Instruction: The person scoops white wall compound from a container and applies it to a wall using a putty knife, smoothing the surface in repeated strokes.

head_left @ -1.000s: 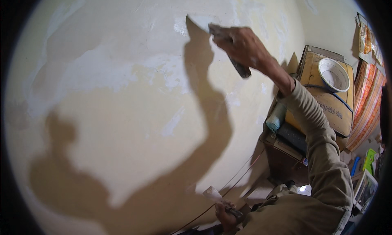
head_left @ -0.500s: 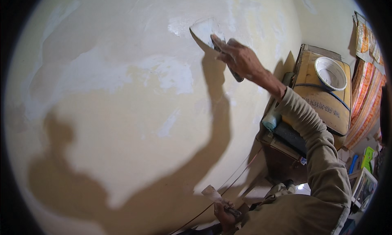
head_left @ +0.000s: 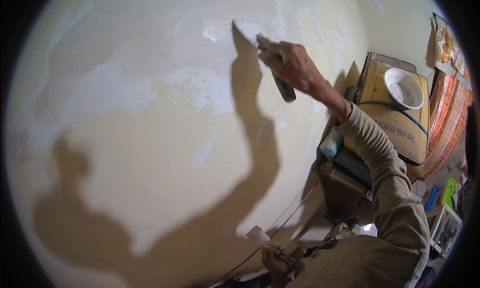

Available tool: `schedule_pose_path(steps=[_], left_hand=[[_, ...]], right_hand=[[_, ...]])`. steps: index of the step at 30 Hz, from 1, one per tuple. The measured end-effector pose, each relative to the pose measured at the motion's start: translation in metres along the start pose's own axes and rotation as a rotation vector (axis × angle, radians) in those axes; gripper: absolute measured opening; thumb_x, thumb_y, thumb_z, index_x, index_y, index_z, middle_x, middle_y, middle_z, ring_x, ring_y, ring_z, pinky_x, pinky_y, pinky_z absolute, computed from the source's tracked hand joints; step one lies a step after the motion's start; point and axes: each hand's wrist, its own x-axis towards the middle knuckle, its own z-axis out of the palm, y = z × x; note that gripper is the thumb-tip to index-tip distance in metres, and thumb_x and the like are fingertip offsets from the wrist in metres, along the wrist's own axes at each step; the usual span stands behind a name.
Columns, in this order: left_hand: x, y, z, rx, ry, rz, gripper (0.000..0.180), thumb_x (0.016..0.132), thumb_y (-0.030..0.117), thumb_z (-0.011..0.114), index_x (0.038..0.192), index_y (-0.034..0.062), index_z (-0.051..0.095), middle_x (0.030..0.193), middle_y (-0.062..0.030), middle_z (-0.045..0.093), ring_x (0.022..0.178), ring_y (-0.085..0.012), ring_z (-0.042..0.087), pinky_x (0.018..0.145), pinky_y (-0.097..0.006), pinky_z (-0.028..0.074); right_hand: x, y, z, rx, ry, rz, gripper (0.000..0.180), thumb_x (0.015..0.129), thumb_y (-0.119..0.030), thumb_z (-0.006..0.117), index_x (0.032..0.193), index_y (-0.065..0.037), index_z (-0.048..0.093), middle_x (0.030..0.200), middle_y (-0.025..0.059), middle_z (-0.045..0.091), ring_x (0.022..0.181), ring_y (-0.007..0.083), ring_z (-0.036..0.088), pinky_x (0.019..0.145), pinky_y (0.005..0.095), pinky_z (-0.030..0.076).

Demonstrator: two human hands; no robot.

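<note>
My right hand [head_left: 296, 69] reaches up to the wall [head_left: 165, 163], its fingers wrapped round the dark handle of a wide putty knife [head_left: 248, 31]. The pale blade is tilted, and its far edge is at or close to the wall; contact is hard to tell. Just left of the blade lies a shiny wet patch of white filler [head_left: 216, 32]. Low down, close to my body, my left hand [head_left: 273, 264] grips a second, narrower putty knife [head_left: 258, 235] with its whitish blade pointing up and away. Rough white filler patches [head_left: 212, 90] spread across the yellowish wall.
At the right, a white bowl [head_left: 404, 89] with pale residue stands on a yellowish case [head_left: 390, 120] atop a dark cabinet [head_left: 345, 198]. A blue-green roll [head_left: 331, 144] lies beside it. Orange striped curtains [head_left: 442, 130] hang beyond. A thin cable [head_left: 295, 211] runs along the wall.
My right hand has turned the putty knife, so its blade now shows narrower and more edge-on, and its handle stands further out. My left hand and its knife have hardly moved.
</note>
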Motion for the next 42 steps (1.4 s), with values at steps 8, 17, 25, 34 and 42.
schedule_pose_path(steps=[8,17,25,34,42], left_hand=[[-0.004,-0.004,-0.001,0.032,0.017,0.027,0.039,0.099,0.043,0.057,0.106,0.0038,0.054,0.086,-0.0070,0.060,0.074,-0.0187,0.060,0.067,-0.032,0.050],[-0.001,-0.008,-0.009,-0.041,-0.031,0.020,0.037,0.098,0.041,0.058,0.105,0.0050,0.055,0.086,-0.0060,0.058,0.074,-0.0185,0.059,0.067,-0.032,0.050],[-0.004,-0.003,-0.001,-0.042,0.026,-0.060,0.037,0.099,0.041,0.058,0.104,0.0044,0.055,0.086,-0.0065,0.058,0.075,-0.0187,0.059,0.069,-0.032,0.049],[-0.004,-0.011,-0.003,0.007,0.034,0.048,0.038,0.100,0.042,0.055,0.104,0.0039,0.056,0.086,-0.0065,0.059,0.076,-0.0182,0.060,0.069,-0.032,0.049],[-0.006,0.000,0.005,-0.028,0.000,-0.013,0.036,0.100,0.039,0.056,0.108,0.0045,0.054,0.085,-0.0063,0.059,0.074,-0.0175,0.059,0.066,-0.032,0.050]], right_hand=[[-0.054,0.014,0.008,-0.150,-0.088,-0.011,0.050,0.095,-0.027,0.064,0.143,-0.019,0.054,0.084,0.0125,0.065,0.067,0.0276,0.065,0.064,0.0417,0.056],[-0.098,0.069,0.029,-0.150,-0.153,-0.034,0.059,0.095,-0.029,0.064,0.150,-0.021,0.044,0.092,0.0134,0.060,0.069,0.0319,0.061,0.067,0.0434,0.054],[-0.025,0.028,0.008,0.129,0.094,0.228,0.052,0.097,-0.032,0.062,0.132,0.006,0.058,0.074,0.0208,0.067,0.065,0.0191,0.063,0.069,0.0371,0.053],[-0.084,0.030,0.026,-0.109,-0.072,0.017,0.054,0.094,-0.027,0.065,0.146,-0.021,0.050,0.091,0.0129,0.063,0.070,0.0309,0.064,0.066,0.0435,0.055],[-0.121,0.084,0.038,-0.202,-0.223,0.044,0.063,0.093,-0.024,0.067,0.151,-0.021,0.042,0.096,0.0110,0.060,0.070,0.0254,0.060,0.066,0.0401,0.055]])
